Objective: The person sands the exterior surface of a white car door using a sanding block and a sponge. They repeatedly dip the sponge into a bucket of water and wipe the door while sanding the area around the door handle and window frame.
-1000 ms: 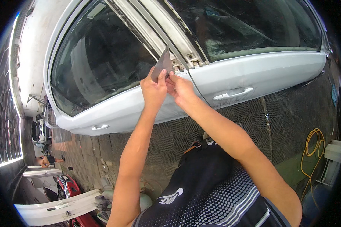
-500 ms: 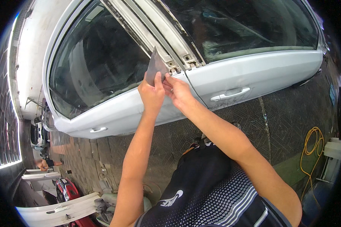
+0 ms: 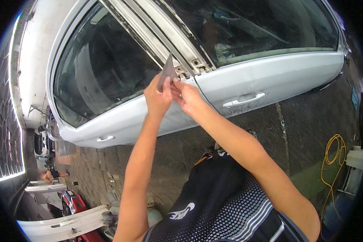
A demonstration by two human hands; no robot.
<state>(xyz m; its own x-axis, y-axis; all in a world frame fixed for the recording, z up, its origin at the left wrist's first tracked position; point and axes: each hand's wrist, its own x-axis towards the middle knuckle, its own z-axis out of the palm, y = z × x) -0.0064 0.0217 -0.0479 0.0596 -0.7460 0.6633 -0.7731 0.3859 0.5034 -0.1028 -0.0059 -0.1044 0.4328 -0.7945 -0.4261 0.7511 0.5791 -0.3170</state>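
Note:
A white car (image 3: 270,76) stands side-on in front of me, with two doors and dark windows. Both my hands are raised in front of the pillar between the doors. My left hand (image 3: 157,97) pinches a small grey sheet of sandpaper (image 3: 166,71) by its lower edge. My right hand (image 3: 186,96) grips the same sheet from the right, fingers touching the left hand. The sheet stands upright, its tip near the bare, sanded pillar trim (image 3: 185,66). The door handle (image 3: 244,100) lies to the right of my hands.
A yellow hose (image 3: 330,161) lies coiled on the ground at right beside a white object (image 3: 355,158). A loose white car panel (image 3: 64,224) and a red item (image 3: 72,201) lie at lower left. A person (image 3: 52,174) crouches far left.
The view has shifted slightly; my hands and the sandpaper stay together at the pillar, sitting a little lower and to the left in the picture.

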